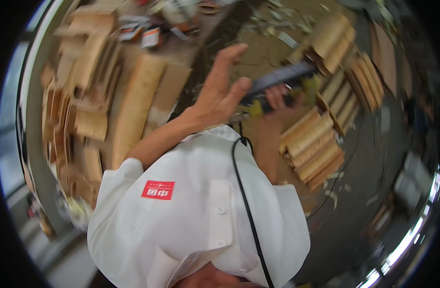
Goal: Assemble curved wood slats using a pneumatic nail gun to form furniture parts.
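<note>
My left hand (pixel 219 91) is raised over the bench with thumb and fingers apart, holding nothing. Its thumb is next to the left end of a long, dark, flat-topped tool (pixel 282 76); I cannot tell whether they touch. Yellow-green parts show at both ends of this tool, and blur hides its exact kind. Wrapped around its underside are the fingers of my right hand (pixel 283 98). Just beyond the tool lie curved, light wooden pieces (pixel 332 43), stacked together.
More curved wooden pieces (pixel 308 146) lie in a stack beside my right arm. Many others (pixel 88 72) are piled on the left, near a long curved panel (pixel 138 105). Pale shavings (pixel 277 19) litter the far surface. A black cord (pixel 244 187) runs down my white shirt.
</note>
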Motion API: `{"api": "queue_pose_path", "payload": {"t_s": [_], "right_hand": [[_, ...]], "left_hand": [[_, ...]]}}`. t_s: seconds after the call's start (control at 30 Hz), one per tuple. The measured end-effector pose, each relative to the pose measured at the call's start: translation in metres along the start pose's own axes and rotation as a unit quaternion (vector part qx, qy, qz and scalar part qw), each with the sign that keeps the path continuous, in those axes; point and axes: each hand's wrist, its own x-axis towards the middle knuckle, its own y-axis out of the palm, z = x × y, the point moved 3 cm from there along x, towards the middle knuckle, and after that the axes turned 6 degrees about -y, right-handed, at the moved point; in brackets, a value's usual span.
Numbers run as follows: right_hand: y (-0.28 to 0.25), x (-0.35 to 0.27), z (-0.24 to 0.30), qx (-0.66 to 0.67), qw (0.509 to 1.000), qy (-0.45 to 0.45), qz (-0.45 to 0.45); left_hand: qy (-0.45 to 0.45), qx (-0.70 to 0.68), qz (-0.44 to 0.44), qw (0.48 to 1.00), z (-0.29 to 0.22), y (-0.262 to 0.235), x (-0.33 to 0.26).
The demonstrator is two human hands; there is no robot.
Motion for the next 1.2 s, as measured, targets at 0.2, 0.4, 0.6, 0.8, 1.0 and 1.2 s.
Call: {"api": "queue_pose_path", "payload": {"t_s": [0.2, 0.4, 0.6, 0.8, 1.0, 1.2], "right_hand": [[0.011, 0.007, 0.051, -0.353, 0.919, -0.038, 0.172], [0.02, -0.012, 0.039, -0.546, 0.805, 0.099, 0.209], [-0.015, -0.048, -0.009, -0.657, 0.707, 0.181, 0.192], [-0.03, -0.125, -0.088, -0.743, 0.587, 0.213, 0.242], [-0.083, -0.232, -0.145, -0.817, 0.455, 0.245, 0.255], [-0.071, -0.332, -0.283, -0.764, 0.363, 0.25, 0.471]], "left_hand": [[-0.204, -0.022, -0.14, 0.969, 0.048, -0.041, -0.104], [-0.384, 0.037, -0.338, 0.859, 0.058, -0.08, -0.248], [-0.439, 0.104, -0.558, 0.697, 0.078, -0.143, -0.419], [-0.43, 0.464, -0.44, 0.638, 0.045, -0.225, -0.535], [-0.401, 0.423, -0.319, 0.748, 0.072, -0.265, -0.579], [-0.394, 0.4, -0.263, 0.785, 0.079, -0.271, -0.582]]}}
